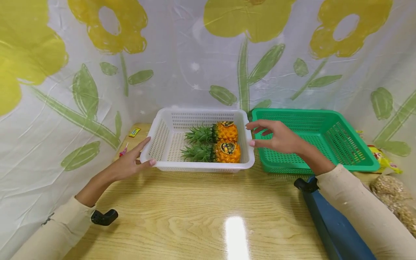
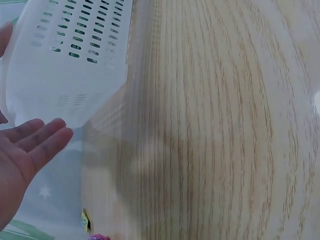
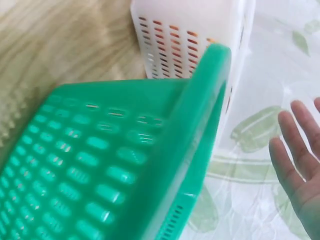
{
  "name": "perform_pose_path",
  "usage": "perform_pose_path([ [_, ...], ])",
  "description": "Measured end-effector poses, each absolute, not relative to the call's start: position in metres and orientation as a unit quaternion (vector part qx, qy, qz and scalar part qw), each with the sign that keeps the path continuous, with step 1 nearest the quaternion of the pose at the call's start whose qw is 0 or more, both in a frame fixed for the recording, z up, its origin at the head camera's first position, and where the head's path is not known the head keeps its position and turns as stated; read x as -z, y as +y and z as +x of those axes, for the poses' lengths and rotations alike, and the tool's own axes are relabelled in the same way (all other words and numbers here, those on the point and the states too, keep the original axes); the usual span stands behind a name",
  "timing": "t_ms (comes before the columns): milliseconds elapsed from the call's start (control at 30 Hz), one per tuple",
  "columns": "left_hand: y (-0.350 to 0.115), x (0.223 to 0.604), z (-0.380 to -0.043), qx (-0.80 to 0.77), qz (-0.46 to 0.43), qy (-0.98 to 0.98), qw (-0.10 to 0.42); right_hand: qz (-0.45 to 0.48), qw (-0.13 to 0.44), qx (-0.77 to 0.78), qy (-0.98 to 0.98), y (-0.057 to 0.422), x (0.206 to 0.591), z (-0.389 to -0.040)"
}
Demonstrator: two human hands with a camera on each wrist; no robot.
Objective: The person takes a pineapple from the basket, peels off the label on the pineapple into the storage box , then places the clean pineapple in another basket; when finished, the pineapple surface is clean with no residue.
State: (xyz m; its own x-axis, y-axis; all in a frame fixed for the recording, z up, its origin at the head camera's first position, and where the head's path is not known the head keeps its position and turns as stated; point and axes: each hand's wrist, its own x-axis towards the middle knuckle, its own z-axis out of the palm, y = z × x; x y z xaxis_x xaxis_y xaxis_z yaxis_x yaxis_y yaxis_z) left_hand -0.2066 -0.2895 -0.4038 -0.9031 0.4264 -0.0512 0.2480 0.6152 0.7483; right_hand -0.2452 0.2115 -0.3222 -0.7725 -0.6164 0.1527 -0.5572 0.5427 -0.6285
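Note:
A white slotted plastic basket [image 1: 198, 165] stands on the wooden table with two small pineapples lying side by side in it. The far pineapple [image 1: 226, 133] and the near pineapple [image 1: 227, 157] have their green crowns towards the left. At the basket's left end is my left hand [image 1: 125, 166], thumb by the front corner and fingers extended along the side. In the left wrist view, its straight fingers [image 2: 47, 137] lie against or just beside the outer corner. My right hand [image 1: 276, 139] is spread at the right rim, holding nothing; whether its fingertips touch is unclear.
A green slotted basket [image 1: 349, 126] stands close by on the right. A dark blue bin [image 1: 338, 220] is under my right forearm. Small wrapped sweets [image 1: 134, 132] lie at left; yellow packaging [image 1: 383, 159] and a bag of brown bits [image 1: 391, 189] lie far right.

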Motion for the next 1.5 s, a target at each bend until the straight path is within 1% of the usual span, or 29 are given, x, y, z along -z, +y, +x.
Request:
perform_pose_path([
  [233, -0.288, 0.407, -0.209, -0.427, 0.192, 0.876, 0.113, -0.314, 0.081, 0.347, 0.880, 0.200, 0.319, -0.268],
  [600, -0.288, 0.407, -0.209, -0.442, 0.190, 0.869, 0.117, -0.278, 0.111, 0.322, 0.898, 0.182, 0.315, -0.309],
  [933, -0.288, 0.405, -0.210, -0.441, 0.193, 0.869, 0.114, -0.237, 0.151, 0.335, 0.899, 0.166, 0.323, -0.342],
  [1267, -0.288, 0.401, -0.209, -0.438, 0.199, 0.869, 0.115, -0.216, 0.201, 0.338, 0.894, 0.148, 0.313, -0.361],
  [1500, -0.288, 0.401, -0.208, -0.438, 0.196, 0.870, 0.115, -0.200, 0.232, 0.340, 0.889, 0.136, 0.315, -0.367],
])
